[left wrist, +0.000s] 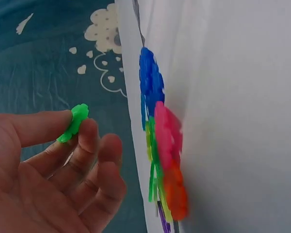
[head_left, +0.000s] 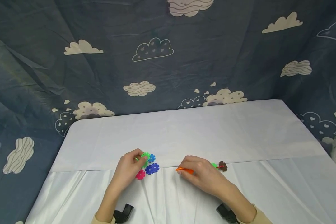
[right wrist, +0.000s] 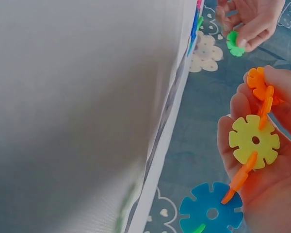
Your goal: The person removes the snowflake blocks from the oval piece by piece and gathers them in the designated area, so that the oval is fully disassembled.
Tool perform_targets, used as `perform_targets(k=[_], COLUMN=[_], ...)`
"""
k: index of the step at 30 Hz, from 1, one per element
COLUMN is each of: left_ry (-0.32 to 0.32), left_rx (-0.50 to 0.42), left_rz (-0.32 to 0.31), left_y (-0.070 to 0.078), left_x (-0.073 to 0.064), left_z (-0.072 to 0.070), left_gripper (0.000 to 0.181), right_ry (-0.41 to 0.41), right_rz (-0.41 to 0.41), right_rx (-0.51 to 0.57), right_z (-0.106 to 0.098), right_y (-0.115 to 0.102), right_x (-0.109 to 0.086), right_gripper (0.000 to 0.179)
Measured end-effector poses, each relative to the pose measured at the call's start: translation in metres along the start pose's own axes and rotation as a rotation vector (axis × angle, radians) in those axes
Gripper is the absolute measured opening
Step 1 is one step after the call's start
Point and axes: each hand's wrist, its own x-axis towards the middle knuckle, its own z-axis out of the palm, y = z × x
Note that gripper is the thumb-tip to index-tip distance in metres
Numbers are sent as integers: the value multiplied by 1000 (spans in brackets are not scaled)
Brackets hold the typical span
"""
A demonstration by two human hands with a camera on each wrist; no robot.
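Observation:
My left hand (head_left: 128, 169) pinches a green notched disc (left wrist: 74, 124) between thumb and fingertips, above the table. Below and beside it lie loose discs: dark blue (head_left: 152, 168), light blue (head_left: 151, 158), pink (head_left: 140, 175) and an orange one (left wrist: 177, 196). My right hand (head_left: 201, 174) grips a chain of interlocking discs, thumb on the orange disc (right wrist: 256, 78) at its end. A yellow disc (right wrist: 255, 138) follows across the palm, then another orange disc edge-on and a blue disc (right wrist: 211, 208). Past the hand, a brown disc (head_left: 223, 166) shows in the head view.
A white cloth covers the table (head_left: 184, 133), with a seam across its middle. Dark blue cloud-print fabric (head_left: 212, 46) hangs behind and at both sides. Black wrist-worn devices (head_left: 123, 213) show near both forearms.

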Motion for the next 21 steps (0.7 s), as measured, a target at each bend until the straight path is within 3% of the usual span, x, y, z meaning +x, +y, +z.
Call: perform_targets(k=[9,14,21], left_ry=[29,-43,-164], left_rx=[41,16,54], left_rz=[-35,28,148], left_y=[-4,3,23], left_x=[1,-3,-15], left_z=[-3,3,22], left_gripper=[5,5,4], right_ry=[-4,-16,-13], right_rz=[11,17,-22], right_rx=[-1,3,37], right_z=[0,0,1], right_y=[1,0,2], right_x=[0,0,-1], right_gripper=[5,5,7])
